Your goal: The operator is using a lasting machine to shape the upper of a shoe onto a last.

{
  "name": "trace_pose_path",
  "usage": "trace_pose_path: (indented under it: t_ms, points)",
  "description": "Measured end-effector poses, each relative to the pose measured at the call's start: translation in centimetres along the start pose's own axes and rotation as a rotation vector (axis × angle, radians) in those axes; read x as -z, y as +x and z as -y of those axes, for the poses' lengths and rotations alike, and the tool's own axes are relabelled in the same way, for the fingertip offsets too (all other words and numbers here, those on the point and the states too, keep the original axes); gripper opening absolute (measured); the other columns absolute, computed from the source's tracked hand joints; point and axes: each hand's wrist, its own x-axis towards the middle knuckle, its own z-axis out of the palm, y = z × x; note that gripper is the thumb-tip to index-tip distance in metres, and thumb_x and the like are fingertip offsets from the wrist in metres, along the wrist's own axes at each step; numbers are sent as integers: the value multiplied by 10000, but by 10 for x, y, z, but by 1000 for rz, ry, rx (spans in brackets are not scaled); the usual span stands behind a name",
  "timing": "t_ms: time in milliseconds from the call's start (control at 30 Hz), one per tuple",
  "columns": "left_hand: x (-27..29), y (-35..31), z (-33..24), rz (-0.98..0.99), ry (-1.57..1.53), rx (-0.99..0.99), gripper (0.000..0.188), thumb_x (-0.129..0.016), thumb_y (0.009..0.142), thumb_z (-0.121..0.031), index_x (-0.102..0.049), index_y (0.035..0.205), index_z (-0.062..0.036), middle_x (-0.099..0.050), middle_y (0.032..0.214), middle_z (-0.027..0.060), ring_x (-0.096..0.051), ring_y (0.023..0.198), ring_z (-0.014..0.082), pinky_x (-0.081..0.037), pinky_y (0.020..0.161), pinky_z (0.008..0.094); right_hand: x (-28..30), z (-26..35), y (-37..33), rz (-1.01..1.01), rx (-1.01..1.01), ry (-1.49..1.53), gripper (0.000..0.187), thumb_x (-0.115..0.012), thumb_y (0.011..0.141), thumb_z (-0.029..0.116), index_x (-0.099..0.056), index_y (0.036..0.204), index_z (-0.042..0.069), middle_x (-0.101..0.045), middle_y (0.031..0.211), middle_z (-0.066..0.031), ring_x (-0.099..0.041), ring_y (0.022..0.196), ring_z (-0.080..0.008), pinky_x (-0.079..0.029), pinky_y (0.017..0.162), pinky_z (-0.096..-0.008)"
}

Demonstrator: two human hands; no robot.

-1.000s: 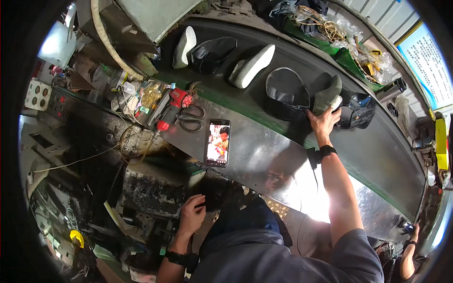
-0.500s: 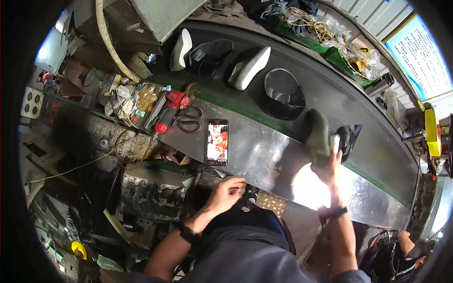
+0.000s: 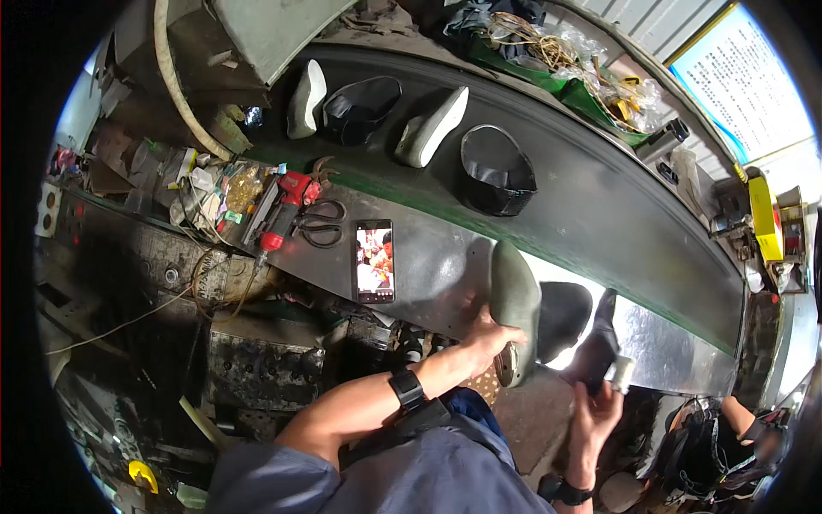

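A grey-green shoe last [image 3: 516, 300] stands tilted over the metal ledge, my left hand [image 3: 490, 338] closed round its lower part. To its right, my right hand [image 3: 597, 415] is closed on a black shoe upper [image 3: 597, 349]. A small whitish piece [image 3: 623, 374] shows at those fingertips; I cannot tell whether it belongs to the upper. On the black conveyor belt beyond are two pale shoe lasts [image 3: 306, 100] and two black uppers [image 3: 498, 171], standing apart from each other.
A phone [image 3: 374, 261] lies on the metal ledge [image 3: 437, 257]. Left of it are scissors [image 3: 322, 224], a red air tool [image 3: 287, 210] and pincers [image 3: 320, 170]. Green bins [image 3: 591, 101] of wire and plastic line the far side. Another person [image 3: 728, 445] is at the lower right.
My left hand has moved right and taken hold of the last, which has come left and nearer. My right hand has drawn the black upper off the belt toward me.
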Motion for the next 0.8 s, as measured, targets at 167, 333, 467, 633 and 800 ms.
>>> trace_pose_path:
  t_ms: [167,333,467,633,800]
  points:
    - [-25,9,17,-616,582,-45,1124,-790,688,-162,-64,1512,78,-274,1463,348,-325,1382,410,-298,1164,463,13,46,3,-59,-55,328,539,-682,900,-11,-462,1392,14,-646,1192,-108,-646,1039,-196,-588,809,-352]
    - [-58,-24,-18,-260,553,-529,855,-807,809,-318,-345,1426,52,-424,1393,239,-434,1284,338,-386,1071,420,13,78,1,97,-51,353,659,-678,895,-20,-378,1480,35,-632,1249,-149,-655,1067,-219,-609,776,-344]
    - [-97,-79,-71,445,76,-84,300,-738,908,-201,-681,1130,-8,-699,989,57,-672,879,150,-587,775,336,-7,90,-2,314,-64,374,768,-685,907,6,-258,1545,32,-593,1305,-183,-648,1086,-256,-613,817,-380]
    - [-91,-98,-85,325,-315,18,264,-725,930,-302,-715,960,-40,-701,861,37,-669,754,105,-544,658,272,-15,62,3,367,-74,306,763,-715,914,74,-270,1526,-19,-560,1343,-175,-623,1117,-236,-584,840,-357]
    - [-77,-108,-87,154,33,-352,374,-689,964,-328,-645,687,-80,-578,647,-68,-470,565,6,-362,469,224,-10,80,-10,470,249,-64,820,-785,784,-56,-328,1464,-24,-670,1175,-144,-659,1071,-227,-526,932,-343]
